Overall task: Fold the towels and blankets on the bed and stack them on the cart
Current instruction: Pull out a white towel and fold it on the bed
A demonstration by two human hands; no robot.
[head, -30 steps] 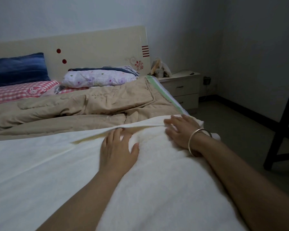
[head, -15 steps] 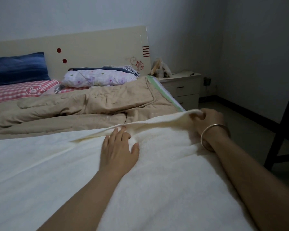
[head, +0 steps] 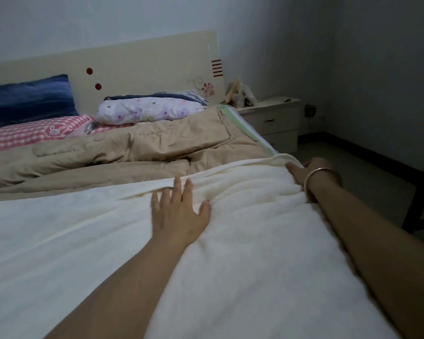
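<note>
No words, brand names or numbers can be read anywhere. The nearest thing to a label is a round white rabbit emblem [head: 55, 131] on the pink checked pillow [head: 22, 139], far beyond the left hand [head: 179, 214] and off to its left. Any lettering around it is too small to make out. The headboard [head: 137, 59], farther beyond that hand, carries only decoration: two red dots [head: 89, 71], a block of red stripes [head: 217, 68] and a flower decal [head: 207, 89].

Single head-worn view, looking forward and down along the bed [head: 157, 148], close over both forearms
</note>
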